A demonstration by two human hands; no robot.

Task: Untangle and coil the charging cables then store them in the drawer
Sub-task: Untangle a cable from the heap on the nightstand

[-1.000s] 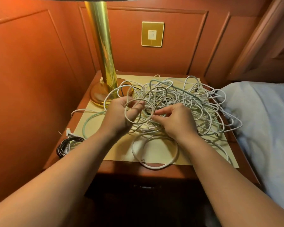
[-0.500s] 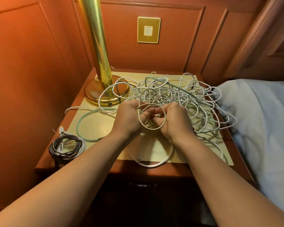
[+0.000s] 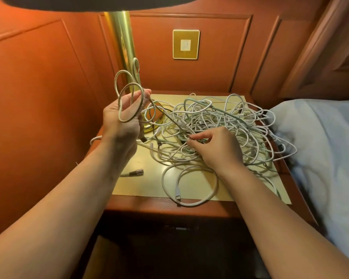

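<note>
The left hand (image 3: 122, 119) is lifted above the left side of the nightstand (image 3: 169, 204), palm turned toward the camera, with a few loops of white cable (image 3: 129, 101) gathered around its fingers. The fingers look fairly relaxed, yet the thumb side seems to pin the loops in place; from this angle it is hard to be sure how firmly they are held. A strand runs from those loops down and to the right into the big tangle of cables (image 3: 220, 125), which sprawls over the yellow mat (image 3: 141, 184) covering the nightstand top. The heap is mostly white cord with a pale green one threaded through it, and it reaches to the right edge beside the bedding (image 3: 320, 148).

The right hand (image 3: 218, 150) rests low on the near middle of the heap, fingers curled and fingertips pinching a strand in the pile. In front of it, one white cable lies in a loose ring (image 3: 189, 182) on the mat, its plug end inside the ring and its near curve hanging just over the mat's front edge. A small metal-tipped connector (image 3: 136, 172) lies apart on the mat, close to the left forearm.

Behind the left hand stands a brass lamp pole (image 3: 123, 47), its base partly hidden by cables. A gold wall switch plate (image 3: 186, 44) sits on the panelled wall behind the nightstand.
</note>
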